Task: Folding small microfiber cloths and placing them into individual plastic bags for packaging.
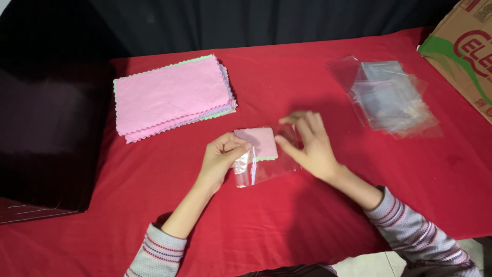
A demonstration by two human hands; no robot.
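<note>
From my feed, the far end of the clear plastic sleeve is hard to make out: it blurs under my right hand, whose fingers are smeared by motion, so I cannot tell whether that grip is apart or pinched on anything. The cardboard box at the top right is cut off by the frame edge, and the dark object on the left is too dim to identify. The folded pink cloth lies near the middle of the red-covered desk, its long axis running roughly left to right, one end inside the sleeve's mouth, the rest showing. My left hand has thumb and fingers together, clamped on the sleeve's near edge beside the cloth. A stack of pink cloths sits to the upper left, and a loose pile of empty clear sleeves lies well apart at the upper right.
</note>
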